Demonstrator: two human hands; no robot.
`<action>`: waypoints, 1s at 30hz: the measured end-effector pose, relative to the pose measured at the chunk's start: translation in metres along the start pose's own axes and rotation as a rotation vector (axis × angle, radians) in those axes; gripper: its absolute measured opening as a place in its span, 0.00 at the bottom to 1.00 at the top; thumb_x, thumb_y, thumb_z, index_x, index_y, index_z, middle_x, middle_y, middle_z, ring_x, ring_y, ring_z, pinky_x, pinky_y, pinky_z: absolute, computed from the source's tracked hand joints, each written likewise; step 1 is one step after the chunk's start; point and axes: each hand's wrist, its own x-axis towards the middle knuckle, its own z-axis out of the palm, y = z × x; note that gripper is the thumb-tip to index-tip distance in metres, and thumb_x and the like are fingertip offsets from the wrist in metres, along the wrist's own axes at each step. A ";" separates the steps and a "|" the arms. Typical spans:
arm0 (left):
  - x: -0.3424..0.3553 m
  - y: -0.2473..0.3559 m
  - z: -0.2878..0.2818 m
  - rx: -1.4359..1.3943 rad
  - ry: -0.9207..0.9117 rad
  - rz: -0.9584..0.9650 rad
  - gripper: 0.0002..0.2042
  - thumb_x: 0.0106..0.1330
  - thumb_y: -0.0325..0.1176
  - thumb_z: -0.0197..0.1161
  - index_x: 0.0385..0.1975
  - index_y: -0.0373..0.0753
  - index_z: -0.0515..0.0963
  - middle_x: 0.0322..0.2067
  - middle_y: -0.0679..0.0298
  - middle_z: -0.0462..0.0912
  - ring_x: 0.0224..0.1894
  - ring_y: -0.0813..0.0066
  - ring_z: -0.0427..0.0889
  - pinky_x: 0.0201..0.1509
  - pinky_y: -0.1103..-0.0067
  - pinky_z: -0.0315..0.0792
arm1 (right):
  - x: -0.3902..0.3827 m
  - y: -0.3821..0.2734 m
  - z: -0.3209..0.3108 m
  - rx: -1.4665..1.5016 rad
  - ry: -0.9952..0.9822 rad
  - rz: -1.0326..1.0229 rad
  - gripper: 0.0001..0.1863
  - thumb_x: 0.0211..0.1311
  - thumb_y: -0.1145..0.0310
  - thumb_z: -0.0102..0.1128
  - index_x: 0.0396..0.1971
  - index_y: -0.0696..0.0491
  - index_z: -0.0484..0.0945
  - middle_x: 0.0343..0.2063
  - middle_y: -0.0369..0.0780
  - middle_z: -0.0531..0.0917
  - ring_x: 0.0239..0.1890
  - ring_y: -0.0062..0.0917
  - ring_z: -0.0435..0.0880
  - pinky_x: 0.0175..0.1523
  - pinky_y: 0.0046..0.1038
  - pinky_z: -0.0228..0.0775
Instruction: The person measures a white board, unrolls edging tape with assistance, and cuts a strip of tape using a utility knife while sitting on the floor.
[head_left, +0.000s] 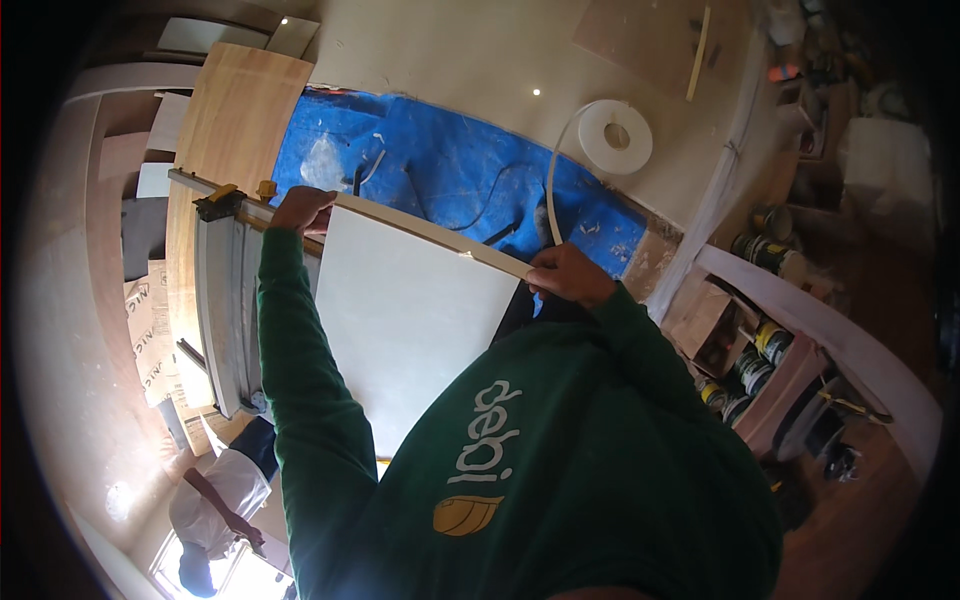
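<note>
A white board (415, 310) stands in front of my body, its narrow far edge (430, 232) covered by a light cream strip. My left hand (303, 211) grips the board's far left corner with its fingers closed over the edge. At the far right corner my right hand (568, 275) pinches the strip of edge banding (552, 195) against the edge. From there the strip curves up to a white roll of edge banding (601, 150) lying on the surface ahead. A bit of blue shows below my right fingers. My body covers the board's near right part.
A worn blue sheet (450, 150) with dark cords lies ahead. To the left are a clamp (220, 203), stacked grey panels (218, 300) and a wooden board (245, 100). Cans (765, 255) and clutter fill the right. Another person (220, 500) is at the lower left.
</note>
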 end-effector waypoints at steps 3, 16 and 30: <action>-0.007 0.013 0.012 -0.019 0.013 -0.005 0.12 0.62 0.38 0.64 0.32 0.34 0.78 0.26 0.63 0.80 0.29 0.74 0.83 0.31 0.74 0.82 | -0.002 -0.010 -0.003 -0.102 0.031 -0.042 0.13 0.60 0.66 0.59 0.25 0.62 0.81 0.21 0.38 0.82 0.22 0.17 0.79 0.30 0.22 0.71; -0.252 -0.068 0.073 -0.829 0.774 0.627 0.23 0.66 0.40 0.60 0.58 0.37 0.69 0.43 0.61 0.81 0.45 0.74 0.81 0.45 0.79 0.74 | 0.001 -0.156 -0.021 -0.317 -0.504 -0.248 0.09 0.58 0.72 0.58 0.30 0.63 0.81 0.21 0.37 0.81 0.23 0.16 0.77 0.31 0.20 0.69; -0.357 0.072 0.336 -0.517 0.828 0.096 0.15 0.59 0.30 0.67 0.45 0.32 0.79 0.32 0.61 0.84 0.32 0.77 0.81 0.38 0.81 0.74 | 0.001 -0.205 0.034 -0.921 -1.436 -0.036 0.12 0.55 0.67 0.61 0.32 0.62 0.82 0.20 0.36 0.81 0.22 0.16 0.77 0.30 0.22 0.70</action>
